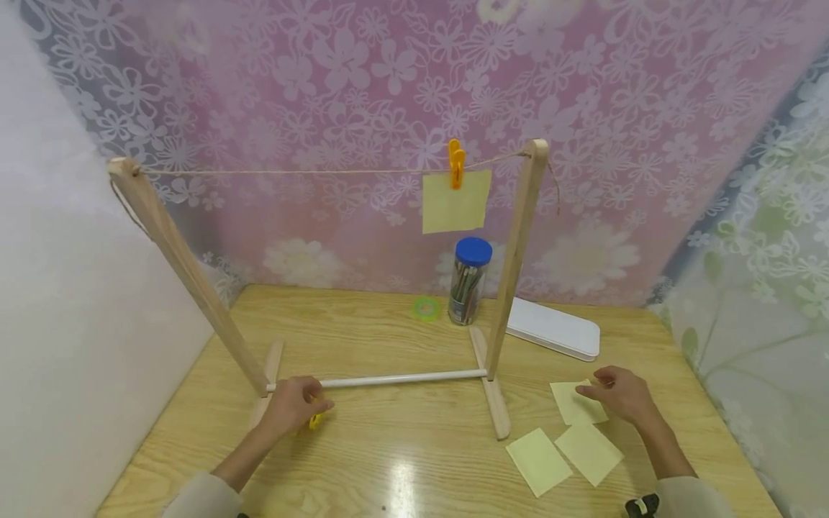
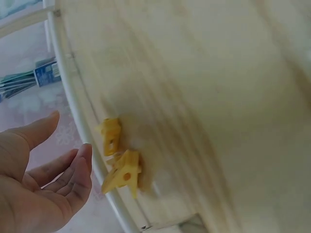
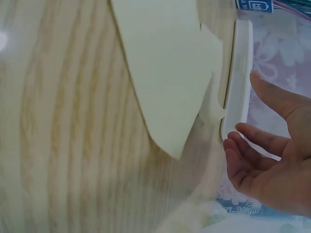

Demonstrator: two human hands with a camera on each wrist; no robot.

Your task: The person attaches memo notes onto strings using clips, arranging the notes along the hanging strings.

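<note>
My left hand (image 1: 294, 404) hovers by the left end of the white rod, thumb and fingers apart with nothing between them. Just past its fingertips, in the left wrist view, one yellow clothespin (image 2: 111, 136) and a second yellow clothespin (image 2: 124, 172) lie on the table. On the right, my right hand (image 1: 623, 392), loosely curved, has its fingertips over the edge of a pale yellow paper sheet (image 1: 573, 404). Two similar sheets, a right one (image 1: 591, 453) and a left one (image 1: 539, 462), lie nearer to me. An orange clothespin (image 1: 456, 173) pins another sheet (image 1: 453, 208) to the string.
The string (image 1: 291, 172) spans two wooden posts, left (image 1: 194, 280) and right (image 1: 518, 252), joined low down by the white rod (image 1: 401, 378). Behind stand a blue-lidded jar of pencils (image 1: 468, 284), a green tape roll (image 1: 426, 309) and a white case (image 1: 553, 329).
</note>
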